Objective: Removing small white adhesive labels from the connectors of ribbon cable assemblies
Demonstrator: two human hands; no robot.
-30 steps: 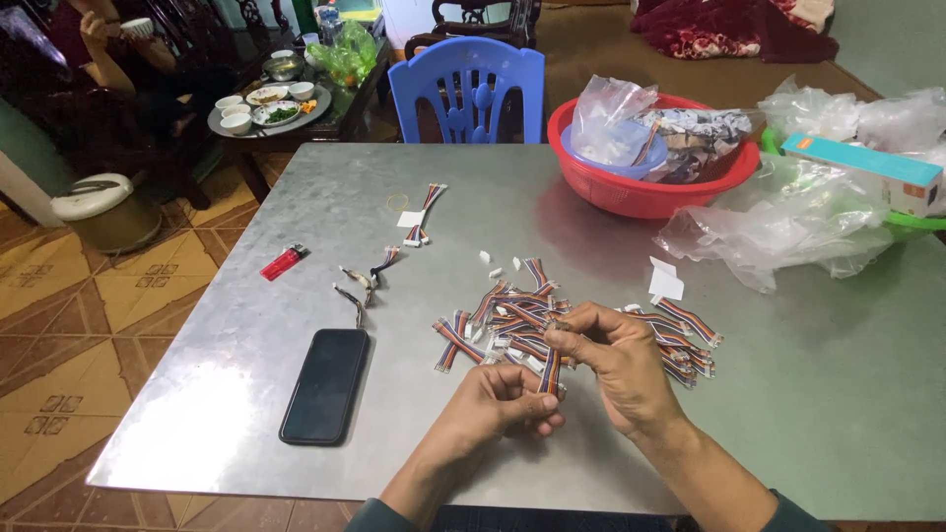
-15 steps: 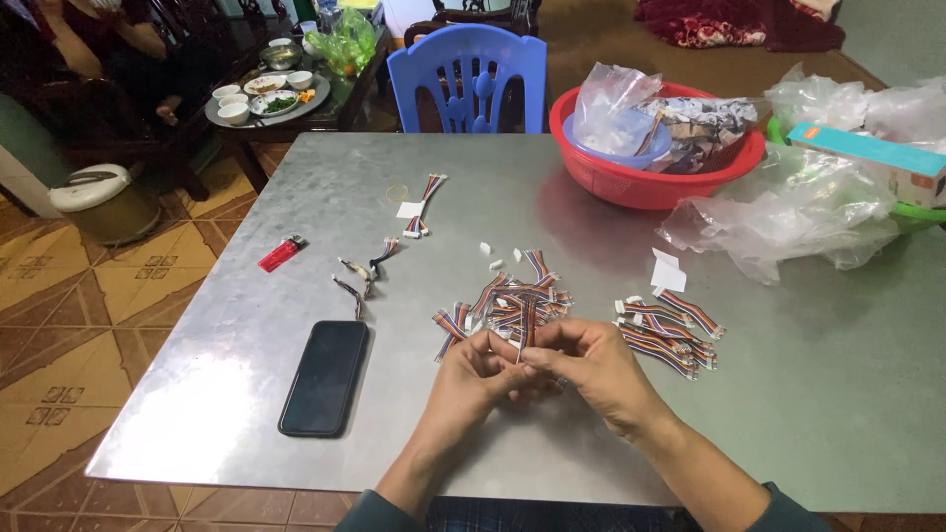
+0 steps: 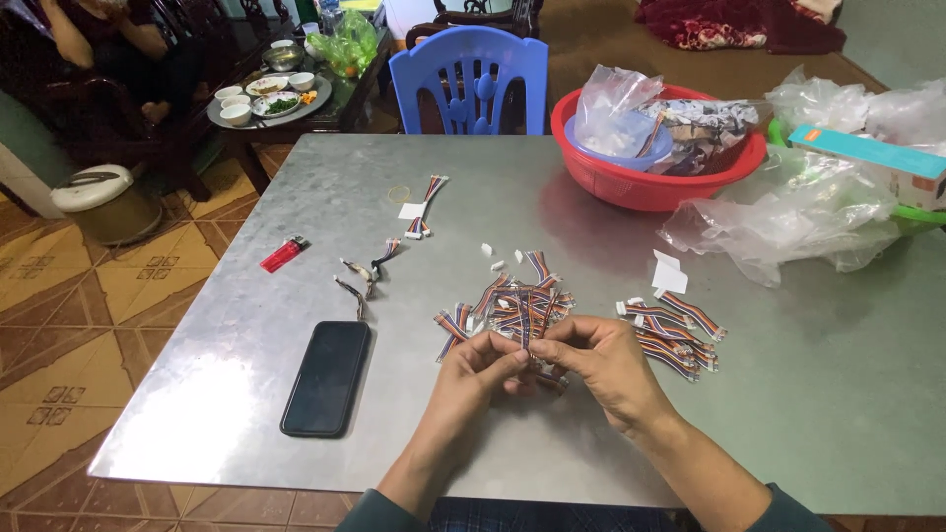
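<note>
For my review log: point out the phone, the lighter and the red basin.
phone (image 3: 326,377), head view, middle of its dark screen.
lighter (image 3: 283,255), head view, middle of its red body.
red basin (image 3: 631,189), head view, front outer wall.

Taking the wire pile (image 3: 512,305) as landmark: both hands, left (image 3: 483,369) and right (image 3: 596,365), meet at its near edge. Just right of it a second wire bundle (image 3: 675,335) blocks. Left of it lies bare table (image 3: 236,325) up to the phone (image 3: 327,377); scattered wires (image 3: 370,271) and a lighter (image 3: 283,255) sit farther left. Beyond it, open metal reaches the red basin (image 3: 641,187) and plastic bags (image 3: 788,222). Far right of it is bare.
</note>
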